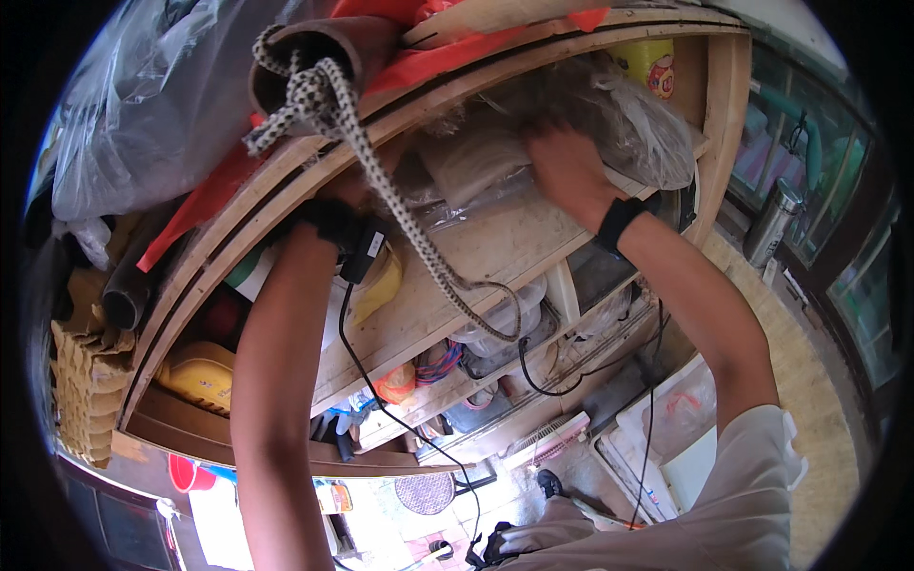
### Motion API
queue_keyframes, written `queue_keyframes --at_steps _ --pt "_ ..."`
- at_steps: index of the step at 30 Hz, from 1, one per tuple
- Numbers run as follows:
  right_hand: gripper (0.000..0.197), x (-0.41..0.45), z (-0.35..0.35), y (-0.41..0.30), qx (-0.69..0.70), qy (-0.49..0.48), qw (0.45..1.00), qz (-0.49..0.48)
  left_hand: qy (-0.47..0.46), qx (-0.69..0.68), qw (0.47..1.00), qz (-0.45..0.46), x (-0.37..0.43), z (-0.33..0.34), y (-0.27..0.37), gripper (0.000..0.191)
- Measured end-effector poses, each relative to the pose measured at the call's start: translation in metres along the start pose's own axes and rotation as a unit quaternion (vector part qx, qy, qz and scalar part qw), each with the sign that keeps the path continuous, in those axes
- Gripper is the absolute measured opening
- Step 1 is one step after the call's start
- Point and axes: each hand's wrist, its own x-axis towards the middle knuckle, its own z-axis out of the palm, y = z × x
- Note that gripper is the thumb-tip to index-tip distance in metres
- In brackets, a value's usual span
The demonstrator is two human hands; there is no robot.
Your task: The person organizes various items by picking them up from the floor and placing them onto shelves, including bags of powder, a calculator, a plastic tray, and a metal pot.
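Note:
Both my arms reach into the upper part of a wooden shelf unit [457, 285]. My right hand [564, 157] lies against a clear plastic bag [643, 143] and a plastic-wrapped bundle [478, 157]; its fingertips are lost in shadow, so its grip is unclear. My left hand [357, 185] is deep in the shelf's shade, left of the bundle, its fingers mostly hidden. A black strap with a small black box [365, 251] and a cable sits at that wrist. A knotted black-and-white rope [400, 193] hangs from a tube [307, 57] in front of the shelf.
A yellow hard hat [203, 375] sits at the shelf's left. Lower shelves hold clear plastic containers [514, 314] and bundled wires [439, 362]. A steel flask [775, 221] stands at the right. Cardboard egg trays [93, 392] are at the far left. Black cables hang before the shelves.

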Motion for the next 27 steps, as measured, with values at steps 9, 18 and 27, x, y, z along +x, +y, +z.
queue_keyframes --at_steps 9,18,27 --pt "0.012 -0.005 0.005 0.001 0.046 0.181 0.974 -0.125 -0.065 0.094 0.993 -0.026 -0.001 0.017 0.003 0.042" --pt "0.015 0.000 0.016 -0.012 0.120 0.001 0.991 -0.063 0.005 -0.015 0.998 0.062 -0.011 0.069 -0.065 0.032" --pt "0.039 -0.046 -0.025 -0.016 0.233 0.086 0.967 -0.060 -0.042 0.168 0.985 0.004 -0.022 0.046 0.027 0.029"
